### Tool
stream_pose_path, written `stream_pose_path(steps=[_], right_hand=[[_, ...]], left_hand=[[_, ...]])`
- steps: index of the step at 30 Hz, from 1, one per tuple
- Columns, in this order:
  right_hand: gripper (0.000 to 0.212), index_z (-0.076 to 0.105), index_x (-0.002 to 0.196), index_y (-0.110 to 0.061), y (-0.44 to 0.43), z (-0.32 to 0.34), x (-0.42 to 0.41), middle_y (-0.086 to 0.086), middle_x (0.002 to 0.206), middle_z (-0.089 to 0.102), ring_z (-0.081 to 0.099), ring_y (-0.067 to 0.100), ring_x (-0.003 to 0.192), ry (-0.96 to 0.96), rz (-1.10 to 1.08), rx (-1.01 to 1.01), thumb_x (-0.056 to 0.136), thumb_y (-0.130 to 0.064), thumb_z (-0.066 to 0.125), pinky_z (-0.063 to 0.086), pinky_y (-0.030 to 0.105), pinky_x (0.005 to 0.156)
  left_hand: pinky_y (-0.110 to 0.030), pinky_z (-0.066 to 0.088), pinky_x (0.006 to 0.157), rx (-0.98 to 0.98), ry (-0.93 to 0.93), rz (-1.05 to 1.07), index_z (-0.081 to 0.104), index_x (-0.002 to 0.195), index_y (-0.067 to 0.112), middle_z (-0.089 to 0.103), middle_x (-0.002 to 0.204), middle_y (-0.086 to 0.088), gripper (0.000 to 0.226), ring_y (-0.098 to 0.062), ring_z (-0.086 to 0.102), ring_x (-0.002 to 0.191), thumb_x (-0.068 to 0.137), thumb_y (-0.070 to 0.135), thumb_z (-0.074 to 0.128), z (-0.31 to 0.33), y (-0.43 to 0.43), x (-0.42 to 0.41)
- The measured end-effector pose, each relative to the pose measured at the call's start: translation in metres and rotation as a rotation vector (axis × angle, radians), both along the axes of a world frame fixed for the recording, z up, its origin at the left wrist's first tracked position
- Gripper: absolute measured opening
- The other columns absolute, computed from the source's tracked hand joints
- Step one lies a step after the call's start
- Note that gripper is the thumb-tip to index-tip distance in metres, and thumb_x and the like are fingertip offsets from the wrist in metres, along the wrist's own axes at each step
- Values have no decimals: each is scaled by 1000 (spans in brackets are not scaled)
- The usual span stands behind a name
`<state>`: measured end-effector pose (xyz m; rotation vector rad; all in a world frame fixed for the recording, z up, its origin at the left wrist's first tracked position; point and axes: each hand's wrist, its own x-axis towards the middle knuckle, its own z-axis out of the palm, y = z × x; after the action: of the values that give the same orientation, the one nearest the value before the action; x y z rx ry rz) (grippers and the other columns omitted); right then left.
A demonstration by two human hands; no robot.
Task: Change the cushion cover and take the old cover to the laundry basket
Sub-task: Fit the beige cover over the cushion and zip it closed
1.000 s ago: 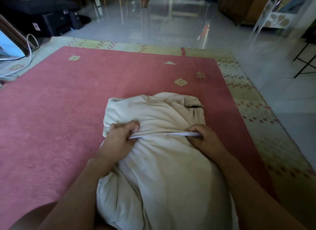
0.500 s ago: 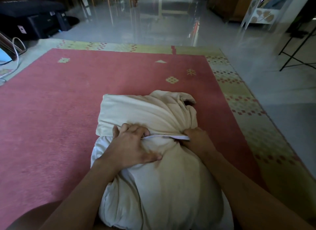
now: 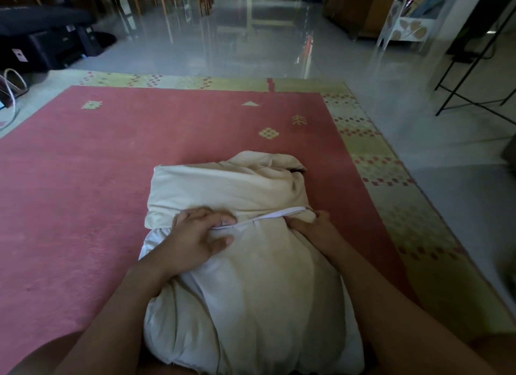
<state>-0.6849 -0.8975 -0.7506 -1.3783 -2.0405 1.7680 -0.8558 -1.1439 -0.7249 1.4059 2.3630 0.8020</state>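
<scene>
Head view:
- Cushion insert (image 3: 251, 305), white and plump, is lying lengthwise at lower centre of the frame, on the pink rug (image 3: 83, 179).
- Cream cover (image 3: 223, 187) is sitting bunched over the far half of the insert, at frame centre; the near half is showing bare.
- White opening hem (image 3: 268, 216) of the cover is running across the insert's middle, stretched between the two hands.
- Left hand (image 3: 195, 235) is gripping the hem at its left end, fingers curled over the edge, thumb lying on the insert.
- Right hand (image 3: 312, 225) is clamping the hem at its right end, fingertips buried in the fabric folds.
- The hands are working apart from each other, one on each side of the insert.
- Progress, as a judgement: the cover is roughly halfway along the insert. I cannot tell whether it is going on or coming off.
- Remaining either way: finishing this cover, then carrying the old one away.
- Containers: the cover is acting as a sack, holding only the far part of the insert.
- No laundry basket or second cover is showing anywhere.
- Surroundings: a black boxy device (image 3: 42, 39) is sitting at upper left and a white rack (image 3: 405, 28) at upper right, its contents too blurred to name.
</scene>
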Motion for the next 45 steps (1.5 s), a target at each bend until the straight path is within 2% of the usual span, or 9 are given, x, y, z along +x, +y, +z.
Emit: stream_pose_path(steps=[4, 7, 12, 18, 26, 28, 34, 41, 45], right_hand=[[84, 55, 130, -21, -8, 41, -1, -3, 122, 65, 64, 12, 103, 165, -86, 141, 57, -45, 90, 55, 36, 88], [71, 63, 114, -27, -13, 90, 2, -8, 109, 71, 68, 10, 98, 299, -51, 281, 51, -39, 91, 57, 40, 89], [62, 52, 100, -39, -41, 187, 36, -10, 102, 64, 63, 12, 93, 456, 55, 585, 52, -34, 90, 51, 28, 79], [59, 37, 106, -31, -70, 263, 103, -6, 105, 55, 56, 14, 93, 414, 215, 775, 71, -16, 82, 46, 29, 76], [25, 48, 107, -16, -67, 253, 158, 9, 89, 68, 64, 19, 77, 452, 249, 215, 92, 0, 60, 52, 28, 69], [10, 57, 101, -15, -51, 235, 162, 12, 84, 70, 64, 20, 71, 467, 165, 280, 94, -13, 64, 52, 28, 62], [40, 59, 109, -51, -36, 196, 146, -13, 121, 65, 61, 5, 111, 336, 224, 553, 73, -68, 63, 49, 42, 102], [45, 56, 122, -38, -26, 183, 126, -13, 128, 61, 57, 1, 118, 401, 351, 517, 80, -40, 72, 44, 26, 104], [20, 62, 99, -12, -27, 181, 113, -2, 98, 67, 61, 5, 91, 394, 358, 678, 88, -28, 62, 48, 27, 83]], left_hand=[[-16, 33, 114, 41, -288, -47, 59, 125, 43, 55, 135, 26, 42, 10, 46, 129, 85, 51, 72, 49, -20, 29], [2, 21, 104, 99, -130, -32, 43, 141, 41, 42, 140, 20, 64, 13, 33, 133, 85, 53, 71, 80, -8, 66], [-16, 33, 108, 514, -86, 51, 47, 143, 27, 51, 135, 14, 60, -1, 41, 133, 91, 52, 63, 134, 52, 110], [-33, 52, 77, 766, -240, 145, 62, 106, 33, 63, 93, 7, 25, -16, 64, 82, 89, 51, 60, 185, 89, 147], [-38, 36, 70, 733, -614, 74, 59, 82, 9, 52, 76, -9, 18, -19, 43, 72, 95, 20, 61, 156, 86, 177], [-38, 34, 71, 739, -627, 104, 57, 85, 4, 47, 76, -7, 18, -18, 39, 72, 98, 16, 60, 153, 82, 184], [-42, 51, 81, 695, -623, 204, 65, 98, 33, 68, 92, -7, 13, -16, 60, 83, 87, 38, 64, 154, 69, 184], [-31, 52, 80, 284, -254, 82, 58, 102, 27, 68, 98, 4, 53, -13, 64, 91, 70, 69, 66, 169, 51, 180], [-17, 39, 56, 407, -171, 155, 54, 85, 17, 56, 71, 7, 33, -5, 47, 62, 82, 40, 78, 162, 61, 187]])
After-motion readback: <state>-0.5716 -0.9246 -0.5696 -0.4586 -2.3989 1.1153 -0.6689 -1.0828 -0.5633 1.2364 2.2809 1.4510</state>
